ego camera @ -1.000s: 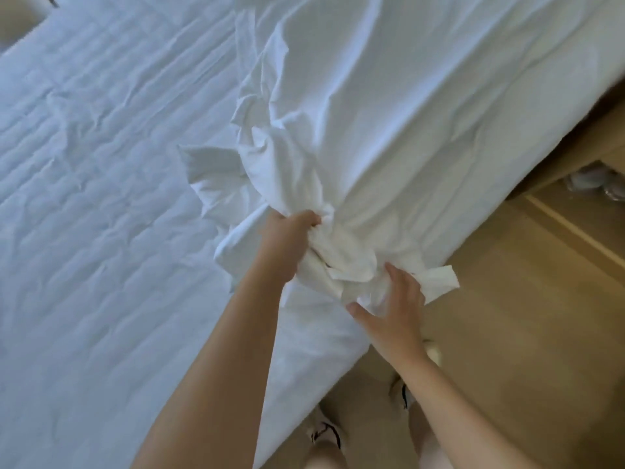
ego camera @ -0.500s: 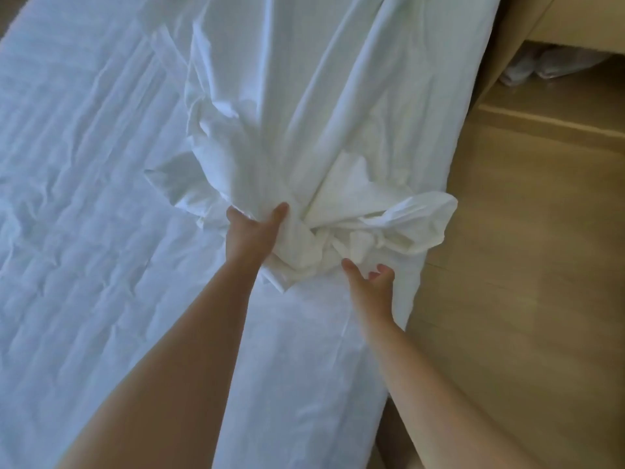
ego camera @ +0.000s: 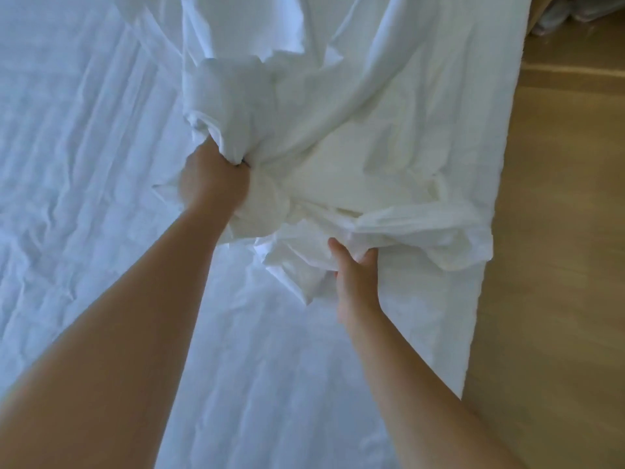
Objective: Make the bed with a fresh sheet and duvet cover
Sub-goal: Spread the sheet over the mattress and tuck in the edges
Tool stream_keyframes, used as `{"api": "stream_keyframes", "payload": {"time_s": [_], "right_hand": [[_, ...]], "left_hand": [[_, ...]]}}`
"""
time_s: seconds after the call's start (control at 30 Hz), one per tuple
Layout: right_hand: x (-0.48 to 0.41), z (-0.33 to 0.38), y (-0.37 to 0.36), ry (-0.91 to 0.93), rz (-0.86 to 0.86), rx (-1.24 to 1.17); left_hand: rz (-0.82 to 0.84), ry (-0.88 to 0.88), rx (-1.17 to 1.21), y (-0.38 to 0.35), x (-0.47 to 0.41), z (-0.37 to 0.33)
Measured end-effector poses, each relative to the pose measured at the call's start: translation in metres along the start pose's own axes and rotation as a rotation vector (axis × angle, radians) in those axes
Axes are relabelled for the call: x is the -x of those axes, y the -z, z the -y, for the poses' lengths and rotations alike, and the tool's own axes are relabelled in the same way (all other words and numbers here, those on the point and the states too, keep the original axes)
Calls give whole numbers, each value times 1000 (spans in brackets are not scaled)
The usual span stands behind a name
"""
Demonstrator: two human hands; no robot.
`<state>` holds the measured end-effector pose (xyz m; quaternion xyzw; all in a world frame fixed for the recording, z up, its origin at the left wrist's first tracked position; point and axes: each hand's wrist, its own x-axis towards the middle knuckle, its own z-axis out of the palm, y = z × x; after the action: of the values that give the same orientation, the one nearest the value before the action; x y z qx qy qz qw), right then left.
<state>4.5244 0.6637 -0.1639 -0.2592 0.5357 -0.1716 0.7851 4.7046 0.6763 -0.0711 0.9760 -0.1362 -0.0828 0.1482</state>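
A white sheet [ego camera: 389, 106] lies bunched and partly spread over the right half of the bed [ego camera: 84, 164], whose quilted white mattress cover shows on the left. My left hand [ego camera: 211, 179] grips a gathered fold of the sheet near the bed's middle. Lower and to the right, my right hand [ego camera: 355, 275] holds the crumpled edge of the same sheet from underneath, fingers curled into the cloth. Both forearms reach in from the bottom of the view.
Light wooden floor [ego camera: 558, 265] runs along the bed's right edge. A wooden furniture edge [ego camera: 575, 74] with some pale items under it sits at the top right corner.
The view has shifted left over the bed. My left hand has pulled its bunch of sheet farther onto the mattress, and my right hand has closed on the sheet's crumpled edge.
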Motion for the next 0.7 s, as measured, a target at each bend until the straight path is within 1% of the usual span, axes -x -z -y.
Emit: {"api": "stream_keyframes", "payload": {"time_s": [0.07, 0.13, 0.2, 0.27, 0.33, 0.37, 0.43, 0.47, 0.5, 0.57, 0.6, 0.63, 0.67, 0.7], "right_hand": [[9, 2, -10, -8, 6, -30], [15, 6, -1, -1, -62, -156], [16, 14, 20, 50, -135, -264], [10, 29, 33, 155, -136, -307], [-9, 45, 20, 252, -118, -207], [-20, 53, 8, 270, -120, -140], [-42, 68, -20, 300, -93, -9], [-55, 71, -31, 343, -83, 94], [-69, 74, -39, 402, -79, 301], [-91, 77, -56, 498, -180, 905], [-93, 83, -66, 556, -198, 1124], [-94, 86, -77, 618, -168, 1265], [-90, 93, -91, 711, -117, 1376], [-86, 98, -106, 841, -66, 1424]], "left_hand": [[-31, -34, -144, 6, -16, 14], [-43, -11, -228, 7, -29, 27], [-12, 81, -239, 4, -36, 36], [50, 170, -212, -7, -35, 38], [106, 160, -214, -21, -21, 35], [126, 111, -218, -27, -11, 32], [145, -54, -213, -37, 11, 30], [153, -149, -208, -40, 21, 29], [166, -234, -213, -44, 29, 29], [183, -338, -248, -51, 31, 29], [188, -345, -258, -54, 27, 29], [184, -330, -254, -56, 20, 29], [176, -300, -224, -56, 10, 30], [163, -250, -164, -54, 0, 32]]}}
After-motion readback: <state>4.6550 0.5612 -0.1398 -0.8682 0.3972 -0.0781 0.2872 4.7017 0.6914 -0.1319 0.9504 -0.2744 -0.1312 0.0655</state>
